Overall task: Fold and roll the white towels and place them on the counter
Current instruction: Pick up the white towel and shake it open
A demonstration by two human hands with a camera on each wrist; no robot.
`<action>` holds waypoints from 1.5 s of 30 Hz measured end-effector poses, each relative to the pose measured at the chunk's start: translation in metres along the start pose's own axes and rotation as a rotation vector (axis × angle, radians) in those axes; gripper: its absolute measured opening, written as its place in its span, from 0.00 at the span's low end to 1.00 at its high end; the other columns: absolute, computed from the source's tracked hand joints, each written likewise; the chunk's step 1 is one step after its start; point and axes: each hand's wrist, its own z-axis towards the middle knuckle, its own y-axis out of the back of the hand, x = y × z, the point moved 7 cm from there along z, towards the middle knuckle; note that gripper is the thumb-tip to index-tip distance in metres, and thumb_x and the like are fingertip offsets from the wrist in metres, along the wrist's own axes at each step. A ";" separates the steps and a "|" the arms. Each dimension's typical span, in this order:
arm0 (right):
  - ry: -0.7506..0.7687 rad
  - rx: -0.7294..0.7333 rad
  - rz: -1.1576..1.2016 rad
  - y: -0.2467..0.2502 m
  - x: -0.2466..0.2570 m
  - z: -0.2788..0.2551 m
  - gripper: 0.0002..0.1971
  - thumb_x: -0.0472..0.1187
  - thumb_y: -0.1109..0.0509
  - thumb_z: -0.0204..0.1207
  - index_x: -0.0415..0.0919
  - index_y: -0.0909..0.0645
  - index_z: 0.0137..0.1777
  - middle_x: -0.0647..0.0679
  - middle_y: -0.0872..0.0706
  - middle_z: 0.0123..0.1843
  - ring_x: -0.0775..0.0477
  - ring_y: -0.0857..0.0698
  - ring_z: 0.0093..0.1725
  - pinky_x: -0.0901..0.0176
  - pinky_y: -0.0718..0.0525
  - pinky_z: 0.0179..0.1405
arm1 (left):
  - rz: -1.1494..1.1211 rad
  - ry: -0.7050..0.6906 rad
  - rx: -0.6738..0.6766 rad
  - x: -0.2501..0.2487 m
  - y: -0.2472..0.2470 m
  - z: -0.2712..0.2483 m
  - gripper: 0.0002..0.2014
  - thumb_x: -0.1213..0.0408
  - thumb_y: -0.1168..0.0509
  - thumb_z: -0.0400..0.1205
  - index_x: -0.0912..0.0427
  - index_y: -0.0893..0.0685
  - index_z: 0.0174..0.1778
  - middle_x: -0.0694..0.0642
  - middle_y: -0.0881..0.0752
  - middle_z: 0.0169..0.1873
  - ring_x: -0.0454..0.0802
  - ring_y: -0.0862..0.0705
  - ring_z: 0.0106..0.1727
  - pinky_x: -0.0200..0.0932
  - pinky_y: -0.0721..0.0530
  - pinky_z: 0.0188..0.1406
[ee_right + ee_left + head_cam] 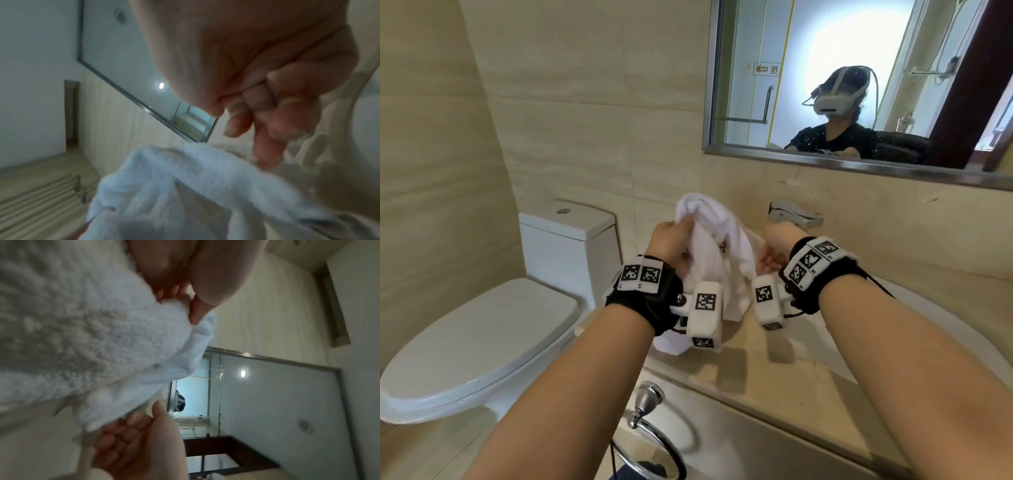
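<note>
Head view: left hand pinches a bunched white towel held above the bench; right hand, fingers loosely curled, touches its hanging edge.

towel hides left fingers — wrist views blurred

Beige stone counter under white towel's hanging end

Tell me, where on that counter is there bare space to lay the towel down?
The beige counter shows a bare strip along its front edge, between the hanging white towel and the basin rim. Farther back it is crowded: the left hand, the right hand and the towel fill the space before the faucet.
</note>
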 end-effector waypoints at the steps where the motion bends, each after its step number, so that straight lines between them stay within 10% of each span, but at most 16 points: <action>1: -0.008 0.043 0.051 -0.002 0.004 -0.004 0.26 0.44 0.53 0.86 0.30 0.28 0.30 0.37 0.23 0.12 0.46 0.25 0.08 0.72 0.29 0.10 | -0.051 0.022 0.024 -0.001 -0.001 0.003 0.17 0.55 0.42 0.86 0.68 0.18 0.51 0.66 0.13 0.51 0.61 0.13 0.52 0.58 0.16 0.59; 4: 0.018 0.134 0.099 -0.007 0.015 -0.011 0.37 0.55 0.58 0.86 0.24 0.22 0.35 0.34 0.16 0.20 0.43 0.18 0.13 0.70 0.25 0.11 | -0.152 0.038 0.109 -0.009 -0.009 0.004 0.17 0.56 0.46 0.88 0.66 0.19 0.52 0.64 0.13 0.50 0.54 0.12 0.49 0.49 0.15 0.49; 12: 0.029 0.315 -0.043 -0.032 0.029 -0.021 0.48 0.65 0.59 0.81 0.26 0.13 0.26 0.32 0.12 0.30 0.39 0.14 0.28 0.58 0.20 0.35 | -0.198 -0.078 0.056 -0.033 -0.005 0.004 0.16 0.62 0.41 0.85 0.70 0.22 0.63 0.69 0.16 0.58 0.61 0.14 0.58 0.56 0.19 0.64; 17: 0.133 0.232 0.045 -0.031 0.049 -0.019 0.32 0.59 0.56 0.85 0.33 0.26 0.35 0.42 0.22 0.14 0.50 0.29 0.08 0.74 0.33 0.09 | -0.229 -0.128 0.266 -0.038 -0.015 -0.012 0.17 0.63 0.39 0.83 0.74 0.21 0.60 0.67 0.17 0.48 0.56 0.15 0.48 0.48 0.16 0.52; 20: 0.138 0.151 0.169 -0.032 0.052 -0.008 0.25 0.52 0.47 0.85 0.38 0.28 0.31 0.47 0.25 0.13 0.53 0.28 0.08 0.71 0.31 0.15 | -0.219 -0.123 0.357 -0.036 -0.016 -0.014 0.25 0.64 0.34 0.77 0.73 0.27 0.67 0.68 0.20 0.51 0.59 0.17 0.51 0.52 0.17 0.52; 26: 0.246 0.166 0.283 -0.016 0.070 -0.022 0.04 0.36 0.35 0.80 0.35 0.20 0.46 0.41 0.15 0.40 0.46 0.16 0.37 0.56 0.15 0.40 | -0.039 -0.143 0.550 -0.043 -0.020 -0.024 0.08 0.76 0.38 0.78 0.65 0.17 0.49 0.58 0.15 0.41 0.51 0.14 0.43 0.45 0.15 0.50; 35: 0.498 0.060 0.473 0.012 0.114 -0.041 0.06 0.32 0.38 0.78 0.39 0.20 0.43 0.44 0.18 0.40 0.45 0.19 0.41 0.53 0.21 0.44 | 0.516 0.007 0.488 -0.044 -0.016 -0.030 0.09 0.75 0.36 0.78 0.65 0.14 0.53 0.60 0.10 0.50 0.51 0.11 0.50 0.44 0.16 0.58; 40: 0.492 0.071 0.502 0.022 0.119 -0.048 0.15 0.30 0.40 0.79 0.37 0.25 0.30 0.48 0.19 0.23 0.51 0.20 0.28 0.60 0.21 0.33 | 0.385 -0.143 -0.008 -0.077 0.008 -0.001 0.07 0.74 0.39 0.80 0.65 0.22 0.53 0.58 0.15 0.38 0.48 0.17 0.36 0.37 0.19 0.34; 45: 0.546 0.181 0.513 0.017 0.126 -0.050 0.08 0.24 0.43 0.52 0.37 0.33 0.28 0.42 0.27 0.34 0.39 0.25 0.40 0.49 0.24 0.44 | 0.168 -0.476 0.018 -0.105 0.000 -0.010 0.29 0.83 0.40 0.72 0.58 0.26 0.69 0.50 0.23 0.63 0.46 0.26 0.62 0.38 0.26 0.54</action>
